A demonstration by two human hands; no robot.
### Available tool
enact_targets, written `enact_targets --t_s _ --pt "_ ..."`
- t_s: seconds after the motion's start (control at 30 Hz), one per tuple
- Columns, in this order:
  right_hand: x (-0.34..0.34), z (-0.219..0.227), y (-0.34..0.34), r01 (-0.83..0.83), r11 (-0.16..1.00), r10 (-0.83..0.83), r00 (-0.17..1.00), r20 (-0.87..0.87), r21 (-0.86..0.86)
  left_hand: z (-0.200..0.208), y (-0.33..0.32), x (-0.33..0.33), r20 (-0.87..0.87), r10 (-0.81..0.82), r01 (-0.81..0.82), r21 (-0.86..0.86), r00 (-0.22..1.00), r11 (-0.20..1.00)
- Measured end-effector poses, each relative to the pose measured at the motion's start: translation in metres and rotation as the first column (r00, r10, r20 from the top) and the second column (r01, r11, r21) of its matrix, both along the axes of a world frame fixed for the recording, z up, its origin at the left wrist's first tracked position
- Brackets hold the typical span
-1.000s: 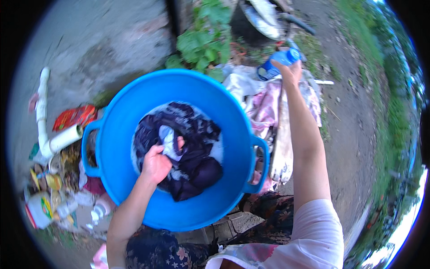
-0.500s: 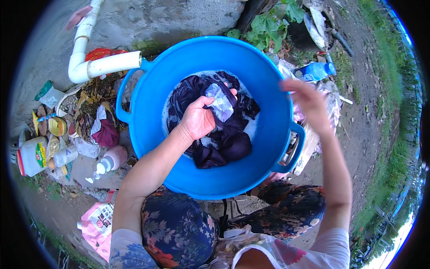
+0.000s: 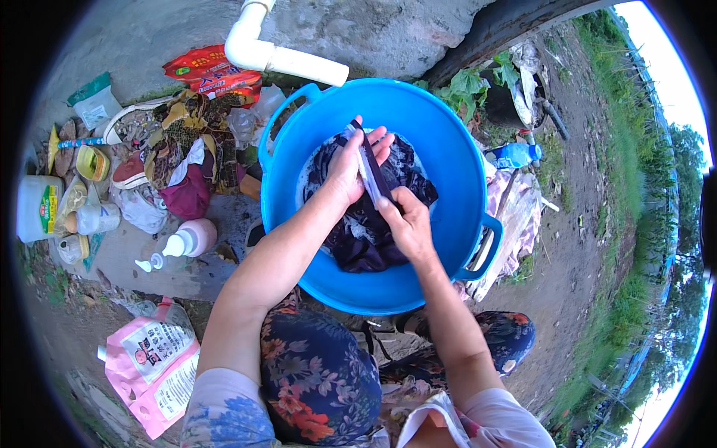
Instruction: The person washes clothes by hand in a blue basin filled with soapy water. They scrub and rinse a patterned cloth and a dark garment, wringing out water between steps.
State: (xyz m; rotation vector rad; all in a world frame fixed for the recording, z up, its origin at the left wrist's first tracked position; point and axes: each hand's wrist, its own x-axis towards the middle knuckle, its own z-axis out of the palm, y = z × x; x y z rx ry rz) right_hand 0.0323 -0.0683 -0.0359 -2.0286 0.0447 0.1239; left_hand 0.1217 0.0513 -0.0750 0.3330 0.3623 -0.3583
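A large blue plastic tub (image 3: 454, 194) stands in front of my knees, with a wet dark garment (image 3: 367, 252) lying in sudsy water inside it. A narrow dark strip of the cloth, whitish along one side, is raised above the water between my hands. Its upper end lies across the palm and thumb of my left hand (image 3: 349, 166), whose fingers are partly spread behind it. At the lower end, my right hand (image 3: 407, 224) pinches the strip between thumb and fingers. Both forearms reach over the tub's near rim.
A white pipe (image 3: 299, 63) ends above the tub's far left rim. Bottles, including a pink one (image 3: 198, 237), and rags stand on the left. A pink pouch (image 3: 153, 362) lies near left, a blue bottle (image 3: 515, 155) beyond the right rim.
My right hand has come in from beyond the tub's right rim and taken the cloth. The left hand has turned the whitish patch edge-on. The view has shifted.
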Motion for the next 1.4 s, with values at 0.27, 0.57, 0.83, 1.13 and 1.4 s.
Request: enact_targets --t_s 0.27,0.57,0.83,1.13,1.4 --pt "0.049 -0.053 0.010 0.624 0.762 -0.593 0.779 0.201 -0.173 0.004 -0.028 -0.051 0.049 -0.318 0.313 0.093 0.947 0.945" --pt "0.055 -0.036 0.005 0.624 0.751 -0.545 0.770 0.330 -0.217 -0.017 -0.033 -0.052 0.021 -0.377 0.374 0.087 0.926 0.923" --pt "0.055 -0.026 0.003 0.608 0.787 -0.560 0.777 0.288 -0.110 -0.006 -0.034 -0.055 0.067 -0.383 0.377 0.085 0.921 0.922" --pt "0.030 -0.021 -0.023 0.486 0.809 -0.550 0.825 0.134 0.330 0.009 -0.010 -0.011 0.214 -0.076 0.053 0.112 0.974 0.992" --pt "0.005 0.006 0.043 0.254 0.961 -0.223 0.944 0.244 -0.105 -0.006 -0.017 -0.027 0.240 -0.189 0.147 0.186 0.952 0.972"
